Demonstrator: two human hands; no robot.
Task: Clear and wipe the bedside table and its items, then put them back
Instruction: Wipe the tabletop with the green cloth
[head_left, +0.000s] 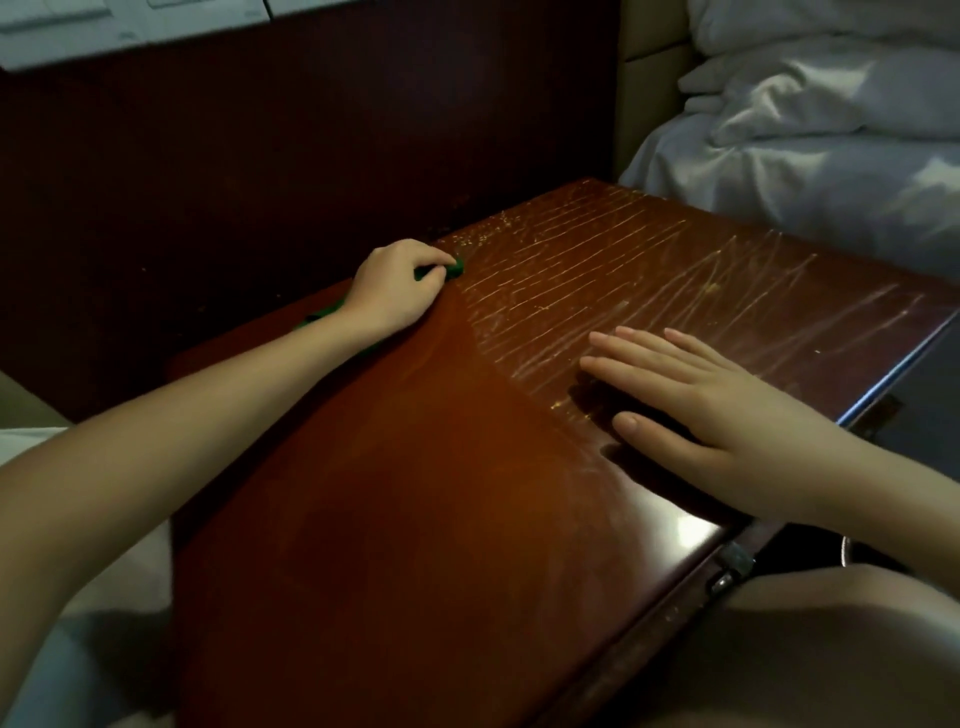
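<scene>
The bedside table (415, 509) has a glossy reddish-brown top with nothing standing on it. Pale scratch-like streaks cover its far right half. My left hand (395, 286) is at the table's far left edge, closed on a green cloth (456, 267) that presses on the wood; more of the cloth shows under my wrist. My right hand (696, 400) lies flat on the top near the right front edge, fingers spread and holding nothing.
A dark wooden wall panel (285, 130) rises behind the table. A bed with white rumpled bedding (810, 145) stands to the right. A drawer front with metal fittings (732, 564) shows at the table's near right side. My leg (831, 649) is at the lower right.
</scene>
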